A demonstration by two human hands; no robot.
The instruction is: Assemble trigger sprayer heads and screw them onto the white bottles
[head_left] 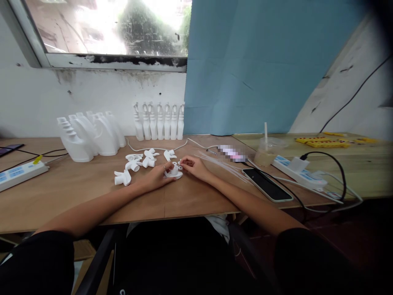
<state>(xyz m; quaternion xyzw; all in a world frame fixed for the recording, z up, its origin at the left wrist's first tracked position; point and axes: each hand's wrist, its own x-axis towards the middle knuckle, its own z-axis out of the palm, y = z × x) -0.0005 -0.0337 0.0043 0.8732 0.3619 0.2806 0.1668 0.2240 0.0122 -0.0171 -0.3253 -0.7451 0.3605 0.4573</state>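
My left hand [157, 177] rests on the brown table with its fingers closed round a white plastic spray trigger head [175, 173], which lies on the wood. Just right of it, my right hand [196, 169] has its fingertips pinched together; what is between them is too small to make out. Small white plastic rings [179, 167] lie by those fingertips. To the left of my left hand are several loose white trigger heads, one of them nearest the front [123, 178] and another further back [170, 155].
White bottles [104, 135] stand in a cluster at the back left, with slim white bottles [160, 123] along the wall. Thin clear tubes [224, 166] lie to the right. Beyond are a phone [267, 185], a drink cup [264, 153], power strips [299, 172] [23, 174], cables and yellow pieces [327, 142].
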